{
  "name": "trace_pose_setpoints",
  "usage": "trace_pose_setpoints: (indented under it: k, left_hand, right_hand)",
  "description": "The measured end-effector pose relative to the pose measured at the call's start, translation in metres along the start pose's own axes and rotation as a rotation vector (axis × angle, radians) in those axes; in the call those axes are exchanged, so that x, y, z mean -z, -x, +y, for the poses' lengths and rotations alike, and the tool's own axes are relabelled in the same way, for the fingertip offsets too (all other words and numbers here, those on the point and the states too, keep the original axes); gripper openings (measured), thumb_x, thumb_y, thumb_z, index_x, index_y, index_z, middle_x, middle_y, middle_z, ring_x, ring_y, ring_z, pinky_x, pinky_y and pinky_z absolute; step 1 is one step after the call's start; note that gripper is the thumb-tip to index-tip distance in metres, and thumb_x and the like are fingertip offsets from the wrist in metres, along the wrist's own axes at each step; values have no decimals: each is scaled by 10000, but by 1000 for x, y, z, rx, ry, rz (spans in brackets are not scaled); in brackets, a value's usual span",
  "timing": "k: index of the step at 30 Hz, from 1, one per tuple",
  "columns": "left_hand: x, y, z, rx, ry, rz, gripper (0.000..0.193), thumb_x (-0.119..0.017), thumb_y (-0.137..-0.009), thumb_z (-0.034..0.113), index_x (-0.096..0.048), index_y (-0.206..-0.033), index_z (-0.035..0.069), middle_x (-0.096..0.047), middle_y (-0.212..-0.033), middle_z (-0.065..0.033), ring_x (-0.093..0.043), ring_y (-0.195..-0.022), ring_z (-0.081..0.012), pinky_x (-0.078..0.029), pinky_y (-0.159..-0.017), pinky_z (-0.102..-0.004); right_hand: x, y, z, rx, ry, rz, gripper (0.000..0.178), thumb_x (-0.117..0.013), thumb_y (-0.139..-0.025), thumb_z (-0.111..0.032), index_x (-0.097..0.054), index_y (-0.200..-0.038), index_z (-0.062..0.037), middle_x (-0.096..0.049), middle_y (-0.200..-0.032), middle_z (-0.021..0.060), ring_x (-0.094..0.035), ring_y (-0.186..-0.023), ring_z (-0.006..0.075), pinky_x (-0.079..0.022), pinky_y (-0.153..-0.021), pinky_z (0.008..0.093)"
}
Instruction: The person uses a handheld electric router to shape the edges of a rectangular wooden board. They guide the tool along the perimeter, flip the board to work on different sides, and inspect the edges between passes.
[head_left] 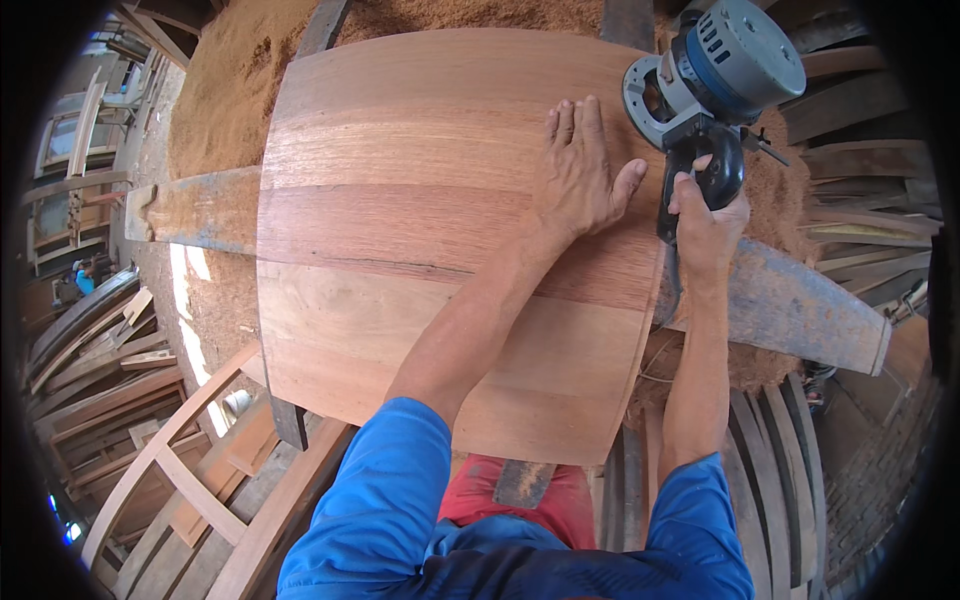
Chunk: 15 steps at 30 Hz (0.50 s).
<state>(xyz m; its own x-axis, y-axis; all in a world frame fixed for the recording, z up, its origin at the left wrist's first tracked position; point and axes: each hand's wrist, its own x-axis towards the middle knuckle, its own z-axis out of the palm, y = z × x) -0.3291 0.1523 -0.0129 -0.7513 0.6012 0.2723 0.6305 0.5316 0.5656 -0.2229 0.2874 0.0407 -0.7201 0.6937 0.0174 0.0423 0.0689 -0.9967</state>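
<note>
In front of me lies a broad wooden panel, glued up from several reddish and paler boards, its edges slightly curved. My left hand rests flat on its upper right part, fingers stretched and thumb out to the side. At the panel's right edge stands a router with a grey motor body, a blue band and a round metal base. My right hand is wrapped round the router's black handle. The router's base overlaps the panel's upper right corner; its bit is hidden.
Worn boards stick out from beneath the panel on both sides. Sawdust is heaped behind and around it. Curved wooden pieces are stacked at the right, and a curved frame leans at lower left. Far left, a person in blue is visible.
</note>
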Motion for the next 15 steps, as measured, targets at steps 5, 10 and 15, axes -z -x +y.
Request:
trace_pose_setpoints:
  k: [5,10,15]
  left_hand:
    - [-3,-1,-1,16,9,24,899,-447,-1033,533,-240,-1505,-203,-390,-1491,-439,-319,-1459,-582,-180,-1268,-542]
    - [-6,-1,-2,27,43,47,874,-441,-1038,523,-247,-1513,-184,-399,-1494,-428,-321,-1454,-589,-171,-1265,-551]
    - [-5,1,-2,33,92,66,868,-444,-1039,530,-254,-1520,-167,-400,-1495,-430,-330,-1450,-587,-170,-1265,-551]
  right_hand:
    - [2,17,-3,-20,23,12,163,-696,-892,-9,-618,-1035,-18,-627,-768,19,-592,-639,66,-468,-569,235]
    - [12,62,-5,-82,-1,36,191,-694,-896,17,-602,-1060,-14,-634,-812,23,-578,-650,59,-468,-580,235]
    - [36,130,0,-125,4,19,252,-689,-910,17,-573,-1129,-28,-636,-835,35,-566,-664,57,-450,-574,229]
